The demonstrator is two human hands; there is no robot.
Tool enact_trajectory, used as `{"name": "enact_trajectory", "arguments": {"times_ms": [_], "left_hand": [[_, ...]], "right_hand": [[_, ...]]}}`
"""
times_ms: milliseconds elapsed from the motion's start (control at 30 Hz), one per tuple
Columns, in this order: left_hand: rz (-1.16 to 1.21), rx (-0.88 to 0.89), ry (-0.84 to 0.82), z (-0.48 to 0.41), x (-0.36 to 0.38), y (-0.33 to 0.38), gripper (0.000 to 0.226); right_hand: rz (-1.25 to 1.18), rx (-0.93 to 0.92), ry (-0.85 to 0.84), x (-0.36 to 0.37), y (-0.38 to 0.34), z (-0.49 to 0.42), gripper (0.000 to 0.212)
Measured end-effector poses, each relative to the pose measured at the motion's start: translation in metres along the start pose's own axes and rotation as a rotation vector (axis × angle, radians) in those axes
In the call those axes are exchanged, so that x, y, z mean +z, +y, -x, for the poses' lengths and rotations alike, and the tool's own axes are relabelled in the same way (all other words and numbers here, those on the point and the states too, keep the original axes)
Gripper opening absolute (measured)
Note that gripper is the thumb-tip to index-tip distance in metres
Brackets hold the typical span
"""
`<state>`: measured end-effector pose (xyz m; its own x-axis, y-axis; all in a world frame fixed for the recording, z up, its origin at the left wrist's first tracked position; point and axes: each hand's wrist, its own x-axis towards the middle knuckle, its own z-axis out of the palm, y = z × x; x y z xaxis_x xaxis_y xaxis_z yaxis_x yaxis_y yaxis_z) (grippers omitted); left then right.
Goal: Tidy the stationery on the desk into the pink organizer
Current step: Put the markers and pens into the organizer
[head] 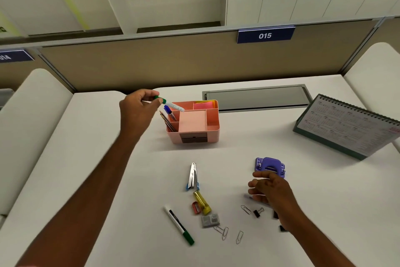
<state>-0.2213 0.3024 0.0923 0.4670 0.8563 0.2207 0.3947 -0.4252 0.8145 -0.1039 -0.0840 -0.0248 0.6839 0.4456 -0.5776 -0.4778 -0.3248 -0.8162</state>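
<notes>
The pink organizer (213, 130) stands mid-desk, with pencils (166, 121), a blue-capped marker (170, 113) and coloured sticky notes (204, 105) in its compartments. My left hand (138, 108) pinches a green-capped white marker (171, 104) by its cap end, its tip over the organizer's left rear compartment. My right hand (270, 188) hovers low over the desk beside a purple hole punch (270, 167), fingers loosely curled; a small purplish item (247, 196) shows at its fingertips. On the desk lie a stapler (192, 177), a yellow glue tube (202, 201), a red sharpener (195, 208), an eraser (210, 220), a green marker (178, 224), paper clips (224, 232) and a binder clip (258, 212).
A desk calendar (346, 126) stands at the right. A grey cable-tray lid (256, 98) is set into the desk behind the organizer. A beige partition (173, 61) closes the back. More dark clips (276, 214) lie partly hidden under my right wrist.
</notes>
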Motion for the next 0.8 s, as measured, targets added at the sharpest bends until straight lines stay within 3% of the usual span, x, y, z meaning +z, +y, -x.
{"name": "enact_trajectory", "arguments": {"times_ms": [233, 433, 667, 800], "left_hand": [[-0.202, 0.116, -0.003, -0.025, 0.016, -0.018, 0.019], [-0.298, 0.084, -0.065, -0.024, 0.039, -0.031, 0.02], [-0.438, 0.051, -0.084, -0.03, 0.057, -0.033, 0.022], [-0.505, 0.068, -0.085, -0.029, 0.061, -0.038, 0.017]], "right_hand": [[0.112, 0.026, -0.001, 0.003, 0.007, 0.002, 0.02], [0.308, -0.028, -0.102, 0.033, 0.01, 0.016, 0.019], [0.763, -0.247, -0.312, 0.091, 0.027, 0.04, 0.01], [1.067, -0.41, -0.433, 0.124, 0.04, 0.057, 0.027]]}}
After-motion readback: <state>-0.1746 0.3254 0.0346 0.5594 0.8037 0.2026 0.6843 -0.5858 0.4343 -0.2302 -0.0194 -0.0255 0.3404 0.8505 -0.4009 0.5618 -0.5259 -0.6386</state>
